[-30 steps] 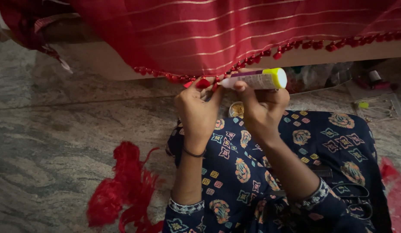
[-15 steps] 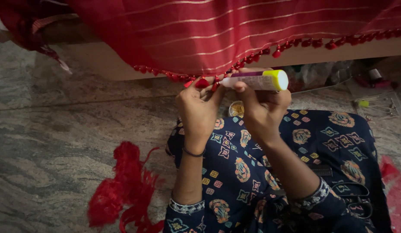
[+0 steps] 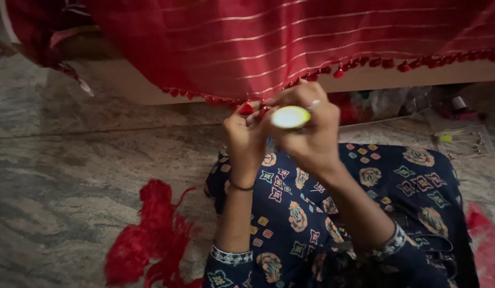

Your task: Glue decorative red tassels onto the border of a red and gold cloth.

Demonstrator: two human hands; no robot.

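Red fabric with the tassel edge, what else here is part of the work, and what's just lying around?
In use:
red fabric
edge tassel, pinched by the left hand
yellow-ended tube, gripped in the right hand

Lying about:
red thread bundle on the floor
clear packet
clutter under the ledge

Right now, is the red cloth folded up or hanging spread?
Hanging spread: the red cloth drapes flat over the ledge, its tassel edge dangling free above the floor.

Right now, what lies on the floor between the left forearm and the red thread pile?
Nothing. In the head view, only bare stone floor separates the left forearm from the red thread pile, which lies loose beside the knee.
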